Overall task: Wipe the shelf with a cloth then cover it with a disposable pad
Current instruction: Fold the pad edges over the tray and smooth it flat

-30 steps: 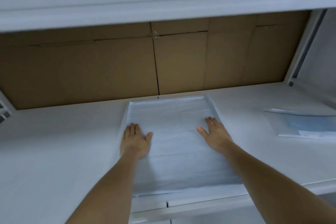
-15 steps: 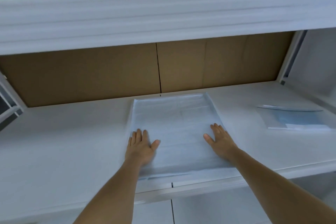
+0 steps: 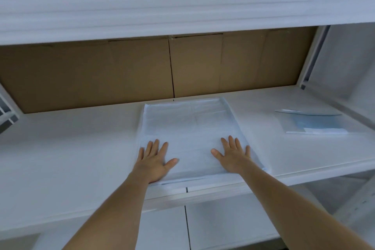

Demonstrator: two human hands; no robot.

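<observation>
Lying flat: the disposable pad (image 3: 192, 134), a pale white-blue sheet, spread out in the middle of the white shelf (image 3: 71, 148), its far edge close to the cardboard at the back and its near edge at the shelf's front lip.
Pad surface: faint fold creases cross it; a thin blue border shows along the near and right edges.
Left hand (image 3: 154, 161): palm down on the pad's near-left corner, fingers straight and slightly spread, thumb angled out toward the pad's middle; the outer fingers sit at the pad's left edge.
Right hand (image 3: 233, 153): palm down on the pad's near-right part, fingers straight and fanned apart, thumb pointing toward the pad's middle; nothing is gripped by either hand.
Forearms: both bare, reaching in from below the pad's near edge.
Right of the pad: a clear plastic packet (image 3: 316, 123) with something blue folded inside lies on the same shelf, well apart from the pad.
Behind the pad: brown cardboard panels (image 3: 121, 73) form the back wall, a vertical seam running down just behind the pad's far edge.
Above the pad: the white front edge of an upper shelf (image 3: 182, 8), with more cardboard boxes visible above it.
Below the pad: white panels under the shelf's front lip.
</observation>
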